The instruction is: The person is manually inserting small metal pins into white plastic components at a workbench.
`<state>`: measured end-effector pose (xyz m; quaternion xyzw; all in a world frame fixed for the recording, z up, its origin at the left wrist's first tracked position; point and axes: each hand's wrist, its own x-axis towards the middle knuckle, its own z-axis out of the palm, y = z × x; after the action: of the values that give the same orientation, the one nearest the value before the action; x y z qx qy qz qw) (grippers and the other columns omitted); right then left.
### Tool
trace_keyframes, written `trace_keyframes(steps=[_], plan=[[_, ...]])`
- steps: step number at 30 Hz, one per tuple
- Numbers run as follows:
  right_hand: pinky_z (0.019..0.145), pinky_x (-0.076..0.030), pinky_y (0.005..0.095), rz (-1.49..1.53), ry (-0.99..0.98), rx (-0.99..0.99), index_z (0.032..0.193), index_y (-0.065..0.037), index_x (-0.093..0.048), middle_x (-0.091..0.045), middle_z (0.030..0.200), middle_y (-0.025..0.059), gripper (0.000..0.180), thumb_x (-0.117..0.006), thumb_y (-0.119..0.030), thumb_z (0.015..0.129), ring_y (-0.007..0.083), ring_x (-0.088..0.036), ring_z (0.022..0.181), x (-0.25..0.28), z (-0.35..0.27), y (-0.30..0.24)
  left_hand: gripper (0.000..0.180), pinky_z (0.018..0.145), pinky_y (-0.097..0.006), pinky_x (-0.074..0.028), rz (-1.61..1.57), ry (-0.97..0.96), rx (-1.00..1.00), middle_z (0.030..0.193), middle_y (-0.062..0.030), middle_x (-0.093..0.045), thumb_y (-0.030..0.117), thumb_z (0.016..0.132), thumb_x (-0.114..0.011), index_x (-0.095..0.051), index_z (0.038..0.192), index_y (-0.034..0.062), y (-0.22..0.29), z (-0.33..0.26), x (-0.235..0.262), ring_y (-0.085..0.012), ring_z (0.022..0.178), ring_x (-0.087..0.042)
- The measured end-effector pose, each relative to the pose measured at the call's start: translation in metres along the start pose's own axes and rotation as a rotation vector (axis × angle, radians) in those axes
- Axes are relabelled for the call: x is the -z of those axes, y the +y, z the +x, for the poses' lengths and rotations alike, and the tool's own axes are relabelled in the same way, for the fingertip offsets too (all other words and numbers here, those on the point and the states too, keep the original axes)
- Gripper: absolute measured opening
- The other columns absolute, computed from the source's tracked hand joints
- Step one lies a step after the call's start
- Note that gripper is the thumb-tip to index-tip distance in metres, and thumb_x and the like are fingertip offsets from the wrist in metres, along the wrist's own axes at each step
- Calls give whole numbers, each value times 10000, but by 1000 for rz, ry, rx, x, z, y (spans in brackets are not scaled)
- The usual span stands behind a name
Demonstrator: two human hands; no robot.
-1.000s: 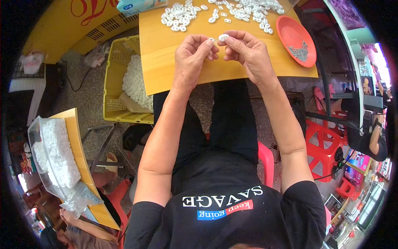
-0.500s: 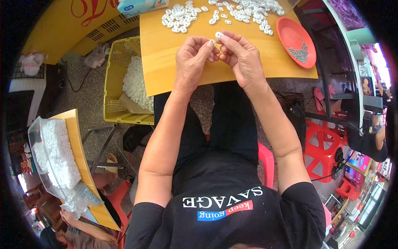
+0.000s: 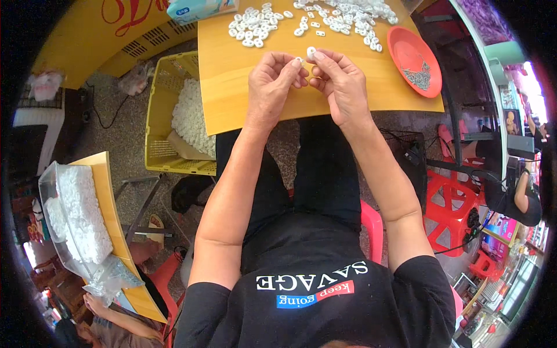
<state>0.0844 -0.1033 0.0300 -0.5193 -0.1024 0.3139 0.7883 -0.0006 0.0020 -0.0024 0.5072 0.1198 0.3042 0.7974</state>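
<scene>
Above the near part of the yellow table [image 3: 238, 98], my two hands face each other, a small gap between their fingertips. My right hand [image 3: 343, 84] pinches a white oval plastic piece [image 3: 311, 53] between thumb and finger. A smaller white piece [image 3: 299, 60] shows at the thumb and fingertip of my left hand [image 3: 272, 81]; its exact shape is mostly covered. Beyond them lie a pile of white two-hole oval pieces [image 3: 253, 26] and a larger heap of them [image 3: 354, 20]. Several little white rectangular pieces [image 3: 315, 24] lie between the piles.
A red oval dish [image 3: 403, 43] with small metal pins [image 3: 419, 76] is at the table's right. Left of the table stands a yellow crate [image 3: 152, 116] of white parts. On a side table, a clear box [image 3: 51, 203] holds white pieces; another person's hand [image 3: 96, 303] is beside it.
My hands have drawn slightly apart, and the white oval piece in my right hand has turned a little. The piles and the dish stay as they were.
</scene>
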Motion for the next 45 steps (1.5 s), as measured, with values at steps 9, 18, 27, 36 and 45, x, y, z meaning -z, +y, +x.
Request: trace_keyframes(steps=[9, 18, 27, 36, 45], plan=[[595, -508, 206, -58, -7, 44, 948, -35, -627, -671, 865, 36, 172, -715, -149, 854, 61, -580, 687, 2, -5, -1, 125, 642, -235, -503, -36, 7, 8, 806, -98, -645, 88, 925, -598, -547, 955, -22, 0, 0, -1, -118, 677, -600], [591, -504, 203, -107, -15, 106, 963, -13, -624, -666, 858, 38, 184, -708, -140, 860, 65, -580, 678, 4, -3, 0, 137, 636, -232, -498, -27, -3, 18, 799, -98, -645, 96, 922, -605, -547, 952, -25, 2, 0, -2, -118, 673, -599], [595, -498, 214, -193, -27, 162, 981, -18, -634, -655, 854, 24, 177, -689, -148, 874, 63, -574, 679, 5, 0, -2, 145, 617, -231, -499, -2, 5, 8, 780, -90, -650, 107, 916, -618, -555, 939, -22, 2, 0, -2, -107, 655, -596], [659, -503, 233, 48, -141, -107, 1029, -42, -640, -667, 894, 28, 157, -637, -141, 907, 69, -583, 712, 12, 2, -5, 149, 646, -226, -479, 7, 1, 24, 821, -94, -653, 115, 919, -615, -557, 971, -12, 3, -2, -2, -115, 684, -600], [709, -543, 254, -236, -172, 15, 1084, 4, -624, -663, 950, 60, 211, -613, -116, 911, 103, -623, 812, 16, 3, -17, 159, 648, -226, -477, -5, 10, 6, 827, -91, -652, 127, 923, -615, -555, 979, -9, 2, -2, -1, -118, 697, -600]])
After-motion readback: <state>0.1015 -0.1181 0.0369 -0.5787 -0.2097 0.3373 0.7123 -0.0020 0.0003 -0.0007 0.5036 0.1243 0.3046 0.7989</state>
